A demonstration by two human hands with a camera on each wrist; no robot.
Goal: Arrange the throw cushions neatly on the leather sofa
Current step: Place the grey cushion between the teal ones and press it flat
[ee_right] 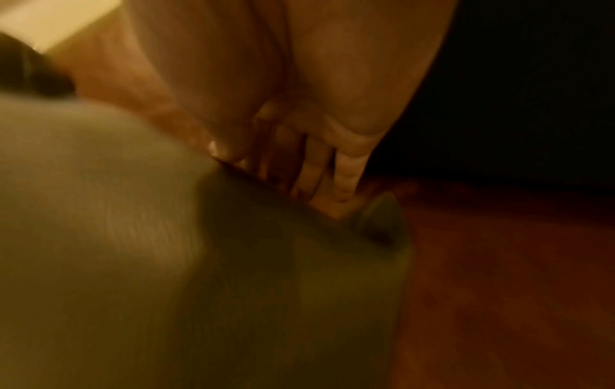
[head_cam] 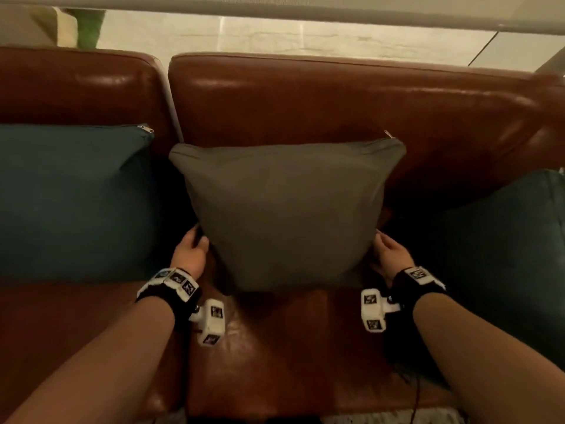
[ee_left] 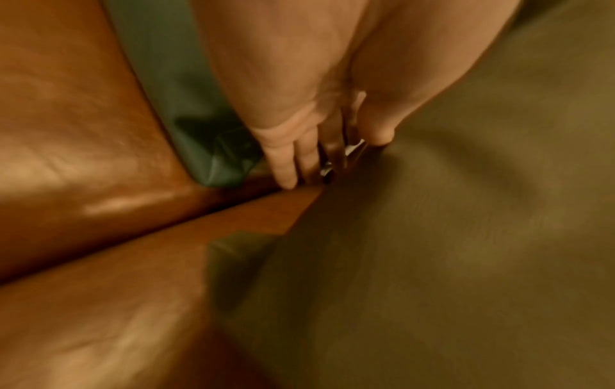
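Centrally, a grey cushion [head_cam: 287, 215] stands upright on the seat of the brown leather sofa [head_cam: 321, 99], its top edge leaning against the backrest and a zip pull showing at its upper right corner. Left of the grey cushion, a teal cushion [head_cam: 70, 200] leans against the neighbouring back section, with a narrow gap between the two. Right of the grey cushion, a second dark teal cushion [head_cam: 504, 249] sits in shadow at the sofa's far side, near but not clearly touching it.

The left hand [head_cam: 191, 255] holds the grey cushion's lower left side: in the left wrist view, the thumb lies on the front face while the fingers [ee_left: 289, 160] reach behind the edge, down toward the crease between seat and backrest, pinching the fabric. The right hand [head_cam: 391, 255] mirrors this at the lower right side; the right wrist view, though blurred, shows its fingers [ee_right: 346, 176] tucked behind the cushion's edge with the thumb on the front.

Both wrists wear black bands with white marker blocks [head_cam: 212, 321]. Behind the sofa, a pale window blind [head_cam: 305, 38] glows.
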